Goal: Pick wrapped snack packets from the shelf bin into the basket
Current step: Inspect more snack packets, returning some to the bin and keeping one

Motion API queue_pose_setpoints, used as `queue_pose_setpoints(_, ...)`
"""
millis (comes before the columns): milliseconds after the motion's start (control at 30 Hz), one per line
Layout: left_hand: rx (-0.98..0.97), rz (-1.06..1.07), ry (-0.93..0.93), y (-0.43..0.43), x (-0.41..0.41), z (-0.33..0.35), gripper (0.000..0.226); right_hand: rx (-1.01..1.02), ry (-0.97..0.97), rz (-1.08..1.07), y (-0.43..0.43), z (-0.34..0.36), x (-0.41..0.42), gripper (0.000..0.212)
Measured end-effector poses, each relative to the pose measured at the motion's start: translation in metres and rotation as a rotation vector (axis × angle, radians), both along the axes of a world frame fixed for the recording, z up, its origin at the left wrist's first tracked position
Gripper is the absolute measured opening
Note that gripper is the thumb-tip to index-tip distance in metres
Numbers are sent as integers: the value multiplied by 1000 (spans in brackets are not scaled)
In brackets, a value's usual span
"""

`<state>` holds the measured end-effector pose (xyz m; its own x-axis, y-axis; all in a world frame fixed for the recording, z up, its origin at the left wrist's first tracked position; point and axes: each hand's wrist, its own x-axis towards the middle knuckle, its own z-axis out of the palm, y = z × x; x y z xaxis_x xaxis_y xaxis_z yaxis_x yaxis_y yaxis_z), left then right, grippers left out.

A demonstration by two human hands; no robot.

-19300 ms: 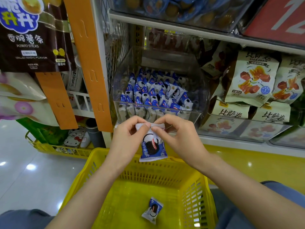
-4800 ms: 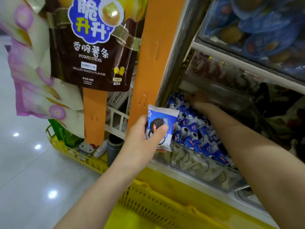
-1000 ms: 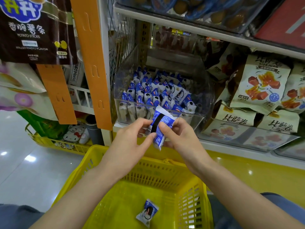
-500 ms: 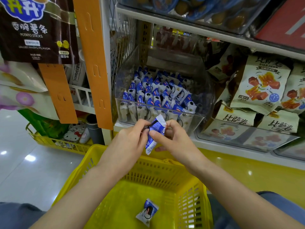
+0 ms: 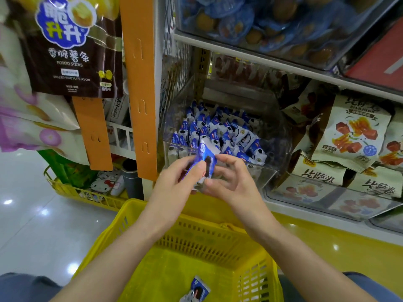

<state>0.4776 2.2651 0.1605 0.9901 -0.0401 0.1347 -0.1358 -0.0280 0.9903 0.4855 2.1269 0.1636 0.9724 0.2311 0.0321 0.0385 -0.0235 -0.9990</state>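
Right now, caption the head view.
Blue packet held by left hand and right hand before the shelf bin; another packet lies in the basket.

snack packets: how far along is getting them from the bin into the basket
Done: one dropped packet lies on the floor of the yellow basket. In hand: the left hand and right hand together pinch a second packet, above the basket's far rim and in front of the clear bin, not yet released. Left: drop that one in; the bin holds many more blue-and-white packets.
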Motion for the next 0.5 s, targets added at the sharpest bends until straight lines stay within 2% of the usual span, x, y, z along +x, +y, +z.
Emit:
queue_pose_setpoints(67,67,54,-49,0,3,1,26,74,71,-47,2,0,3,51)
queue_pose_setpoints(200,162,100,-134,3,15,8,26,120,174,48,5,8,10,30)
queue_pose_setpoints(267,201,138,-188,7,24,12,18,94,195,77,6,12,15,31)
queue_pose_setpoints(400,312,160,-295,10,47,18,16,78,140,16,11,25,37,32)
queue_pose_setpoints(500,248,160,-307,13,65,22,13,95,97,-22,15,35,62,26)
